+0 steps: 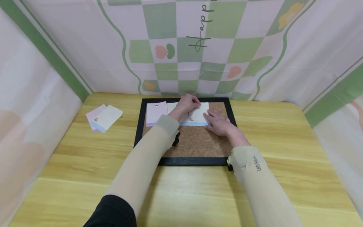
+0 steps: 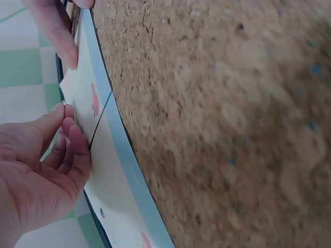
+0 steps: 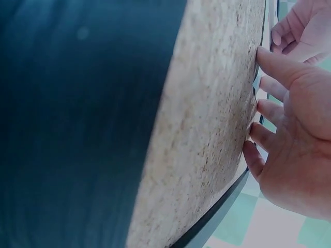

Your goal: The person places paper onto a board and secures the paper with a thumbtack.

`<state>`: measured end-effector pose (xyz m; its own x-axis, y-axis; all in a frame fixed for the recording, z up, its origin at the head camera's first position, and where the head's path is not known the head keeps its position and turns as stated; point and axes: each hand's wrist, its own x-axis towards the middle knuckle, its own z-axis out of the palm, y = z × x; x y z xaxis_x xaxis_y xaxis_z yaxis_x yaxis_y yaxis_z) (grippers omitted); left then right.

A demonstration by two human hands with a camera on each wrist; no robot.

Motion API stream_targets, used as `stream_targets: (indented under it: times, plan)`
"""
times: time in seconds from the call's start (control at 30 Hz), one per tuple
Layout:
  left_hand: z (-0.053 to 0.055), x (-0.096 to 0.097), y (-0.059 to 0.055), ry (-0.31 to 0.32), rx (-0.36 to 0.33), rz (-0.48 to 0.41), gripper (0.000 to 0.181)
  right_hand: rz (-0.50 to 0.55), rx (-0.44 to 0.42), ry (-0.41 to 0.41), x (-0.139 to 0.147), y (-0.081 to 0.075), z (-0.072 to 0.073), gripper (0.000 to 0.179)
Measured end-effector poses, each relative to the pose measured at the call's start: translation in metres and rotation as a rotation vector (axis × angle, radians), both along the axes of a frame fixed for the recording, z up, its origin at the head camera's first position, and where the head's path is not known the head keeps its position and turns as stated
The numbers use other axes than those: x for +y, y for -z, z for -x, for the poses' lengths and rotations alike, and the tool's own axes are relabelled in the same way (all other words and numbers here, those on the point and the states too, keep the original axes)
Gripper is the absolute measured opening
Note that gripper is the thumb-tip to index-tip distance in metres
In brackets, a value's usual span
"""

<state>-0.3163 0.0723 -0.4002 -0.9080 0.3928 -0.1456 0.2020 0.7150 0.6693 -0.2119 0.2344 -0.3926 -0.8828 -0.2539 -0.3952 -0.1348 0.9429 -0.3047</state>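
White card lay on corkboard; right hand spread at its edge, left hand pinched apparently a pin.

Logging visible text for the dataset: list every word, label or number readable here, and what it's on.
"Happ", sideways, cut off by the frame's top edge: backdrop cloth.
"LetsSlim": right sleeve; any apostrophe too small to tell.
Cards: no words legible.
No numbers readable.
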Motion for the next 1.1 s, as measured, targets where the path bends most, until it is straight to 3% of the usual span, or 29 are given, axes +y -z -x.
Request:
stream_targets:
  times: [0.47,1.1]
  plan:
    - [0.0022,0.0053,0.0031,-0.044,0.018,0.059,0.018,0.001,-0.004,-0.006,0.0006,0.0003,0.0012,0.063]
    - [-0.0051,0.0073,0.0001,-0.112,0.0,0.009,0.017,-0.008,-0.002,-0.015,0.0021,0.0004,0.0013,0.064]
